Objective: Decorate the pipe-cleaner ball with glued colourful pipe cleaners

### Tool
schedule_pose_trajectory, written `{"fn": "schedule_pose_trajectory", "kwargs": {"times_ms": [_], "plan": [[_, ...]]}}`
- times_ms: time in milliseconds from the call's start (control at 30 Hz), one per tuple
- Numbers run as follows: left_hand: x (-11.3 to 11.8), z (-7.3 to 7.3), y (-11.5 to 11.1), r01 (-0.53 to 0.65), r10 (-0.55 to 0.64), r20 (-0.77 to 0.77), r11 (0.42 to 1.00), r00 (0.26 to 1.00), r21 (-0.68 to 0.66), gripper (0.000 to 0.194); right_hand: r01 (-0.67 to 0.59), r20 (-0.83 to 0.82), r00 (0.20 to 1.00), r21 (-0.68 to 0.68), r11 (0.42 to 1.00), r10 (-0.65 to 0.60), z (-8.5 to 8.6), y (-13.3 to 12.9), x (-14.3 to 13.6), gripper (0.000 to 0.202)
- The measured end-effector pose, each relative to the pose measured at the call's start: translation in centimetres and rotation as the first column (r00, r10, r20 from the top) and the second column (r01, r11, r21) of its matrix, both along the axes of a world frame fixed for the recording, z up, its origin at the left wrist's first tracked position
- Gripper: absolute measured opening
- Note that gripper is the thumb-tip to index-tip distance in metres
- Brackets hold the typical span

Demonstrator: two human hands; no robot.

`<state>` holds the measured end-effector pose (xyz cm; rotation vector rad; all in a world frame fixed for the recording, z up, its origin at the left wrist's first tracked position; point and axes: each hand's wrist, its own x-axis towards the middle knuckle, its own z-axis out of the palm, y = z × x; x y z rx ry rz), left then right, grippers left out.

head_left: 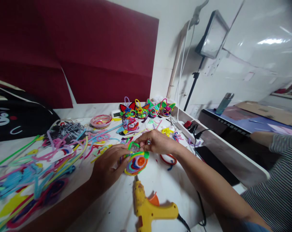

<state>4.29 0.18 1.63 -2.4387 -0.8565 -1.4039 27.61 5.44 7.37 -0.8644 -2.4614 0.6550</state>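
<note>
The fingertips of the left hand (109, 162) and right hand (154, 141) partly cover the multicoloured fuzzy piece (135, 165) at the centre of the frame; the left grip is clamped on its left side and the right grip on its upper edge, though exactly what the right fingertips pinch is hard to make out. The glue gun (146, 206) is cut off at the bottom, the black bag (20, 119) at the left, and a person in a striped top (281, 174) at the right. The white table (112, 209) meets a wall hung with dark red sheeting (100, 48), a lamp (213, 35) standing upper right. Four eared figures (141, 112) line up beyond the hands, one pink-banded piece (131, 124) before them, one round dish (101, 121) to their left; the fuzzy stems (43, 174) at left (a blurred tangle) defy counting.
</note>
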Motion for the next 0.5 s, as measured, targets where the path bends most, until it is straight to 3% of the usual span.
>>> {"fn": "schedule_pose_trajectory", "kwargs": {"times_ms": [233, 500], "plan": [[-0.3, 0.1, 0.4, 0.039, -0.037, 0.017, 0.996, 0.999, -0.08, 0.013, -0.068, 0.086, 0.994, -0.03, 0.997, 0.07, 0.5, 0.0, 0.1, 0.018], [-1.0, 0.7, 1.1, 0.058, -0.066, -0.075, 0.992, 0.995, -0.108, 0.026, -0.056, 0.16, 0.987, 0.152, 0.987, 0.031, 0.6, -1.0, 0.1, 0.011]]}}
